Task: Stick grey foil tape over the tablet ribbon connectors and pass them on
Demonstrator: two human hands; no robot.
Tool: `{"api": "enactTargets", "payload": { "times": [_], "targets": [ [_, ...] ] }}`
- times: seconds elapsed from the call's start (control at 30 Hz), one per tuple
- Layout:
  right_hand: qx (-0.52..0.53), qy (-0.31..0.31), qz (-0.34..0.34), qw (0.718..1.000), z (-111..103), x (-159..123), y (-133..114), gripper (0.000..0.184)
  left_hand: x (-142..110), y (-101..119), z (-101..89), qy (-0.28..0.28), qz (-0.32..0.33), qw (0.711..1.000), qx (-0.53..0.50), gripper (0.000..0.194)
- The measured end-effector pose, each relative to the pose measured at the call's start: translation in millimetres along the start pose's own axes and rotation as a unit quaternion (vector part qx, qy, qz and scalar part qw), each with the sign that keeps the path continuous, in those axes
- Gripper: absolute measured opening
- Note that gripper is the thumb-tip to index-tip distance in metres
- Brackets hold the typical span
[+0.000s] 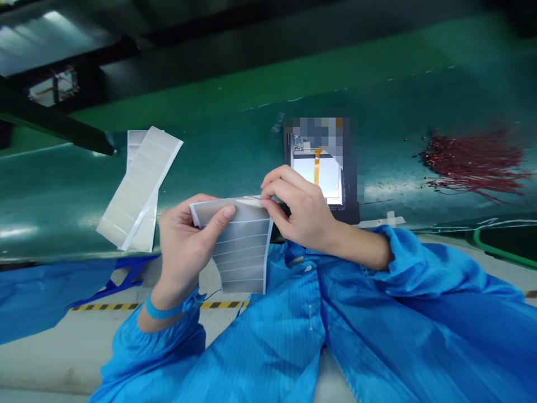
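A sheet of silvery-grey adhesive strips [243,246] on white backing hangs in front of my body. My left hand [188,240] grips its upper left part, thumb on the front and fingers behind. At the upper right corner, my right hand [300,210] pinches the sheet's edge, where a strip seems slightly lifted. Just beyond my right hand lies a dark-framed device [316,173] with a white panel and an orange tape strip, partly blurred out. Further left, more strip sheets [140,187] overlap on the green bench.
On the right of the green bench mat [226,140] lies a bundle of thin red wires [474,162]. White tape [384,221] sticks near the front edge. A dark bar [59,120] juts in at upper left, below a shelf holding another device [54,87].
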State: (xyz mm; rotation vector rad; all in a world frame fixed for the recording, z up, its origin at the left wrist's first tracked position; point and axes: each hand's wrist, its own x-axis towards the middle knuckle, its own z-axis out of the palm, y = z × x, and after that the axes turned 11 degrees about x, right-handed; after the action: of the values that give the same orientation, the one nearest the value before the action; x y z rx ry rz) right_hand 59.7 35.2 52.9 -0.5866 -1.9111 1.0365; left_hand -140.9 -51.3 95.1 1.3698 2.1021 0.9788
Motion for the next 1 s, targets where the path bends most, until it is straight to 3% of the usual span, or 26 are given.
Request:
{"api": "enactTargets", "payload": {
  "times": [0.17, 0.3, 0.5, 0.7, 0.87, 1.0],
  "targets": [
    [0.061, 0.064, 0.031, 0.996, -8.8, 7.6, 5.3, 0.012, 46.8, -17.5, 4.3, -0.062, -0.029, 0.996, -0.061, 0.032],
    [0.057, 0.094, 0.073, 0.991, -17.8, 11.6, 14.2, 0.011, 77.1, -15.7, 8.2, -0.068, -0.031, 0.995, -0.073, 0.035],
    [0.042, 0.067, 0.092, 0.993, -20.5, 16.0, 27.1, 0.003, 61.1, 13.7, 12.9, -0.045, 0.017, 0.999, -0.02, 0.026],
    [0.024, 0.066, 0.054, 0.996, -17.3, 14.0, 19.4, 0.014, 58.2, 15.5, 18.0, -0.06, 0.014, 0.998, -0.025, 0.027],
    [-0.002, 0.09, 0.024, 0.996, -19.5, 15.6, 13.9, 0.016, 83.3, -8.0, 19.5, -0.061, -0.008, 0.998, 0.0, 0.028],
    [-0.009, 0.084, 0.029, 0.996, -36.1, 20.5, 17.4, 0.014, 144.0, -48.1, -4.3, 0.015, -0.03, 0.987, 0.159, 0.034]
  ]
}}
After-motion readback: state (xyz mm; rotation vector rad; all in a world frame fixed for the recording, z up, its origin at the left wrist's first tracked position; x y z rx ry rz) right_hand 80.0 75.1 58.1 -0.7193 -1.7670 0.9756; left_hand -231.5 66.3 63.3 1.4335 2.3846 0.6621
